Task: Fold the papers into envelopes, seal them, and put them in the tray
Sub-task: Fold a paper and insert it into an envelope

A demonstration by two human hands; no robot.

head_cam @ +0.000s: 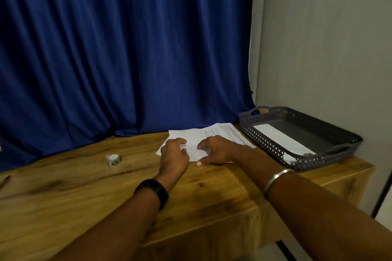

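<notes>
A white paper (192, 139) lies on the wooden table (84, 186) near its far edge, partly over a printed sheet (228, 132). My left hand (174, 153) presses on the paper's left part with curled fingers. My right hand (216, 150) rests on its right part, thumb at the near edge. Both hands hold the paper flat against the table; the part under them is hidden. A grey perforated tray (265, 144) stands at the right, with a white envelope (280, 139) lying inside it.
A small roll of tape or stickers (114, 159) sits on the table to the left of my hands. A blue curtain (127, 48) hangs behind the table. The table's right edge lies just past the tray, by a grey wall (328, 38).
</notes>
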